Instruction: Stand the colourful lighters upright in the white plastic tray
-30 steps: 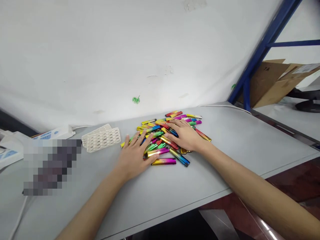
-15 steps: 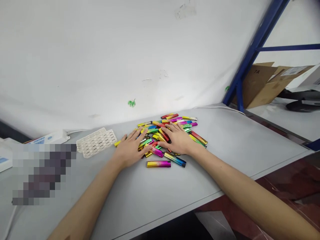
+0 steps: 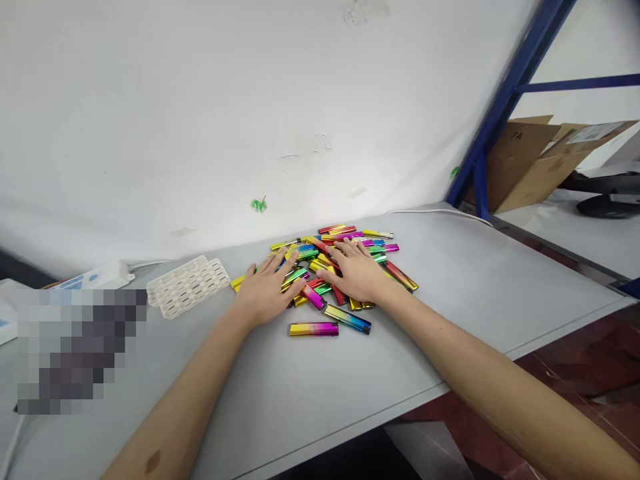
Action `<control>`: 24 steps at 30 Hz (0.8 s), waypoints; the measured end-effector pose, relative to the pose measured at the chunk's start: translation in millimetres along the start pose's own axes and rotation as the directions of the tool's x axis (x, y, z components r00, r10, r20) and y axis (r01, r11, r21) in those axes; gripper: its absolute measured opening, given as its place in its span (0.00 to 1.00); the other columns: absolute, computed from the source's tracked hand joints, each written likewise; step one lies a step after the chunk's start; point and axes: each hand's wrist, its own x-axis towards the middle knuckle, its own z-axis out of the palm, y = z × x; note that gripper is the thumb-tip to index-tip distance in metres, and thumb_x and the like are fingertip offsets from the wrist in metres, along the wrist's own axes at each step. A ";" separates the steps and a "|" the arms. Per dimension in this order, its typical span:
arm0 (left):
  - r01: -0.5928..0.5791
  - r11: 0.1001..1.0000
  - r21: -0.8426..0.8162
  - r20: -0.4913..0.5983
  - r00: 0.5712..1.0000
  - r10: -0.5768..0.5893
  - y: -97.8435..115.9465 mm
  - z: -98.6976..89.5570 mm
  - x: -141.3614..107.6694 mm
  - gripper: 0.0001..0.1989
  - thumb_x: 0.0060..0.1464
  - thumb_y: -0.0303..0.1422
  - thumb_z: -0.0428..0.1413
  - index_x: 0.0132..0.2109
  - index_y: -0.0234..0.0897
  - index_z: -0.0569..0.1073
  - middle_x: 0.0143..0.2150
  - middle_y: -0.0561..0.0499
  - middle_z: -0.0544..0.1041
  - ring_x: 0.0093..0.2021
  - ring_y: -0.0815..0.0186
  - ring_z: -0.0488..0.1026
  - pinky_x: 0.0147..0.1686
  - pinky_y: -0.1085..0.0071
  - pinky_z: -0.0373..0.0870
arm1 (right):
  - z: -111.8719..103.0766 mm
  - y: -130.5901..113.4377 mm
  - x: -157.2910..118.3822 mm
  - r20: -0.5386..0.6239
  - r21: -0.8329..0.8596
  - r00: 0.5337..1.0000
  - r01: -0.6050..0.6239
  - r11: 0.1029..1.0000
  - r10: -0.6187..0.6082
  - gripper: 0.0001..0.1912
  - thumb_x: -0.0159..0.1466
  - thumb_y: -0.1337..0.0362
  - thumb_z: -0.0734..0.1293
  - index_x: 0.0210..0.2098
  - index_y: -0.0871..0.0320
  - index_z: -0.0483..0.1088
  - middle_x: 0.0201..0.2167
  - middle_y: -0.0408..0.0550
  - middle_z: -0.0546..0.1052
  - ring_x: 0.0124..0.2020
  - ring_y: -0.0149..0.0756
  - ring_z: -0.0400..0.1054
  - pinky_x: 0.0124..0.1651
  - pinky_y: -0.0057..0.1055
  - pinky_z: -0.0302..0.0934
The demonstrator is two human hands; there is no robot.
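Observation:
A loose pile of shiny, many-coloured lighters (image 3: 320, 263) lies on the grey table. My left hand (image 3: 265, 290) rests palm down over the pile's left side, fingers spread, covering some of them. Over the right side, my right hand (image 3: 357, 270) lies flat with its fingers apart. Nearer to me than the pile, a yellow-and-purple lighter (image 3: 313, 329) sits apart. Just behind it a yellow-and-blue lighter (image 3: 348, 319) lies at a slant. What is under both palms is hidden.
Left of the pile lie two overlapping white trays with slots (image 3: 187, 287). Farther left are a white box with a cable (image 3: 95, 277) and a blurred-out object. A white wall backs the table (image 3: 300, 387). At right stand a blue metal frame (image 3: 500, 113) and cardboard boxes (image 3: 530, 160).
Both hands have shifted slightly on the pile, and some lighters under and between them have moved a little. The camera view has also shifted slightly.

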 end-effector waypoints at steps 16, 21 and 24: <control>-0.075 0.994 -0.084 -0.130 0.989 0.064 -2.5 -4.8 0.1 0.32 0.67 0.51 0.39 0.71 0.43 0.58 0.74 0.46 0.57 0.72 0.53 0.56 0.71 0.45 0.48 | -6.0 1.9 1.1 0.030 0.055 0.999 -0.013 0.998 0.011 0.45 0.69 0.36 0.49 0.72 0.62 0.55 0.69 0.62 0.62 0.73 0.61 0.44 0.72 0.56 0.37; -0.213 0.968 -0.130 -0.223 0.958 0.181 9.2 -13.5 -23.0 0.30 0.67 0.51 0.42 0.66 0.41 0.66 0.71 0.45 0.64 0.69 0.53 0.60 0.70 0.48 0.53 | -3.4 3.3 2.1 -0.011 0.060 1.000 -0.006 0.998 0.006 0.42 0.69 0.37 0.50 0.69 0.62 0.61 0.68 0.61 0.64 0.73 0.59 0.45 0.72 0.57 0.38; -0.322 0.943 -0.082 -0.153 0.939 0.308 20.0 -9.3 -37.0 0.35 0.61 0.57 0.48 0.68 0.45 0.64 0.72 0.46 0.61 0.72 0.49 0.56 0.71 0.42 0.46 | -2.5 3.0 2.1 -0.054 0.056 0.998 0.015 0.998 -0.012 0.38 0.71 0.40 0.52 0.68 0.59 0.61 0.67 0.59 0.65 0.72 0.57 0.48 0.71 0.57 0.39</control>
